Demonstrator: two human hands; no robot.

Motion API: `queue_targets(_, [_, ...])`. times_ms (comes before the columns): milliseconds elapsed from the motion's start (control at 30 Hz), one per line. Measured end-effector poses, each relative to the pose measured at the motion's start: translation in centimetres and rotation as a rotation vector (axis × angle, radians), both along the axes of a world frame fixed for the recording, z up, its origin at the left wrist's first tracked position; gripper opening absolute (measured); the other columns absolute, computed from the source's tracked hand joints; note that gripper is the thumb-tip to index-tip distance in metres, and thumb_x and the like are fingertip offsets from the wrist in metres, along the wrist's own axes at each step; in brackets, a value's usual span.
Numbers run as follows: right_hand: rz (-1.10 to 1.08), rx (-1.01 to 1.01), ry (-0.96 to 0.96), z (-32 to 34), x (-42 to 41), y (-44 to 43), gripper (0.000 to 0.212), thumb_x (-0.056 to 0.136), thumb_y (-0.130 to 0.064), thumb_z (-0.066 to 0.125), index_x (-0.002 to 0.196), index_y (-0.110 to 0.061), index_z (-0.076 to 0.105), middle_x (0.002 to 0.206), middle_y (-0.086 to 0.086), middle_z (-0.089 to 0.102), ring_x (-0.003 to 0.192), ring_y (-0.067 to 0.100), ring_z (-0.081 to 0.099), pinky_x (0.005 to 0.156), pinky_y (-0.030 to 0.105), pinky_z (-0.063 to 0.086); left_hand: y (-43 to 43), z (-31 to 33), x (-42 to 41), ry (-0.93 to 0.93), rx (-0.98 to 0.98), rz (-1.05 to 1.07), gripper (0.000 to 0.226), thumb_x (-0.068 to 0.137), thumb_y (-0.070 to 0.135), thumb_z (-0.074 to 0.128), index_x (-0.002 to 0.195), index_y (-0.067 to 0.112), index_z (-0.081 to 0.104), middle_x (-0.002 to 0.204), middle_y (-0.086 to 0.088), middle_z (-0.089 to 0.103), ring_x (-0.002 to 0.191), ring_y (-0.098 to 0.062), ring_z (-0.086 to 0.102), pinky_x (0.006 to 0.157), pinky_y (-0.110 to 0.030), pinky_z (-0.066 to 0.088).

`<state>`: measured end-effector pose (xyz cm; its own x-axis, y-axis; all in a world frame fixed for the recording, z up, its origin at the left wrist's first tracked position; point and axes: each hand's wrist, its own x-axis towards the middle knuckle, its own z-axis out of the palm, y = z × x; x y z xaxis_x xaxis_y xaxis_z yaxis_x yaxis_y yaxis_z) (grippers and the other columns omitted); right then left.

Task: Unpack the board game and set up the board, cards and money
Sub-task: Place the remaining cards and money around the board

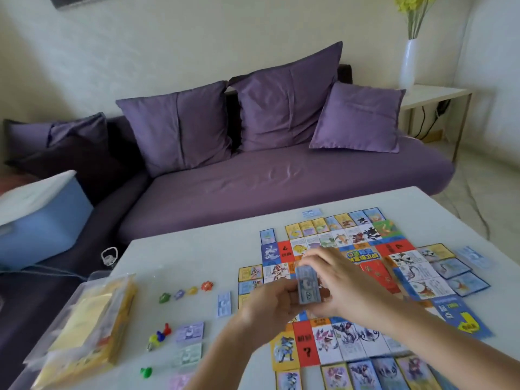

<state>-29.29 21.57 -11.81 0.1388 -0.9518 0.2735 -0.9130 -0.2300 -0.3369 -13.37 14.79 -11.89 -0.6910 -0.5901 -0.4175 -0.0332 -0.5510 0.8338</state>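
Over the middle of the colourful unfolded game board (461,313) we hold a thin stack of blue paper banknotes (308,287) on end between both hands. The left hand (267,304) curls its fingers round the stack's lower end. The right hand (340,277) pinches the upper end with its fingertips drawn together, though blur hides how each finger lies. We judge the step in hand to be sorting the money. The board lies flat on the pale white table (197,249), and illustrated property cards (334,223) already line it at twelve, three and six o'clock. Four small piles of notes lie at the board's nine to seven o'clock: a blue pile (224,304), a lilac pile (190,332), a pale green pile (188,357) and a pink pile (180,380). Small coloured plastic tokens (185,292) and round-headed pawns (160,336) lie near them. The next move likely calls for squaring the stack and laying it flat beside the other piles, without brushing the loose cards. At the table's eight o'clock a clear plastic pouch (98,278) lies flat and holds yellow cardboard packaging; what else is inside we cannot tell. At ten o'clock, off the table, stands a blue plastic storage bin (47,220) with its white lid on, its contents hidden.
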Motion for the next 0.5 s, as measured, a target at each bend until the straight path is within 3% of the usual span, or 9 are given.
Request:
queue_targets(67, [0.018, 0.014, 0.010, -0.1, 1.7, 0.0, 0.065, 0.081, -0.052, 0.065, 0.135, -0.026, 0.038, 0.132, -0.017, 0.031, 0.124, 0.000, 0.029, 0.099, 0.010, 0.025, 0.1, -0.4, 2.2, -0.041, -0.038, -0.041, 0.035, 0.092, 0.016, 0.042, 0.109, -0.003, 0.066, 0.111, -0.025, 0.065, 0.101, -0.029, 0.056, 0.093, -0.034, 0.042])
queue_targets(133, [0.054, 0.047, 0.002, -0.4, 3.3, 0.0, 0.064, 0.081, -0.051, 0.065, 0.135, -0.027, 0.039, 0.132, -0.018, 0.028, 0.124, -0.002, 0.028, 0.102, 0.014, 0.031, 0.2, -0.4, 4.4, -0.133, -0.105, -0.057, 0.028, 0.090, 0.018, 0.049, 0.105, 0.003, 0.068, 0.103, -0.015, 0.067, 0.095, -0.023, 0.058, 0.093, -0.037, 0.044])
queue_targets(233, [0.110, 0.111, 0.007, -0.8, 5.6, -0.2, 0.066, 0.081, -0.053, 0.065, 0.135, -0.030, 0.036, 0.132, -0.020, 0.023, 0.123, -0.007, 0.025, 0.100, 0.020, 0.039, 0.0, -0.3, 7.0, -0.256, -0.227, -0.023, 0.018, 0.094, 0.021, 0.051, 0.094, 0.011, 0.066, 0.084, -0.001, 0.065, 0.077, -0.010, 0.060, 0.077, -0.024, 0.047])
queue_targets(400, [0.213, 0.166, 0.078, -0.5, 9.8, -1.0, 0.067, 0.082, -0.047, 0.066, 0.138, -0.025, 0.036, 0.135, -0.017, 0.022, 0.121, -0.002, 0.028, 0.092, 0.015, 0.036, -0.3, -0.5, 11.1, -0.453, -0.467, 0.001, 0.019, 0.091, 0.017, 0.060, 0.073, 0.014, 0.064, 0.053, 0.011, 0.060, 0.051, -0.001, 0.051, 0.058, -0.013, 0.041])
queue_targets(500, [0.243, 0.255, 0.029, -0.3, 12.3, -1.7, 0.072, 0.081, -0.047, 0.069, 0.141, -0.028, 0.033, 0.138, -0.018, 0.022, 0.123, -0.002, 0.030, 0.095, 0.018, 0.036, -0.3, -0.8, 13.6, -0.508, -0.539, 0.043, 0.020, 0.091, 0.010, 0.059, 0.072, 0.014, 0.062, 0.047, 0.012, 0.058, 0.041, 0.003, 0.047, 0.047, -0.010, 0.035])
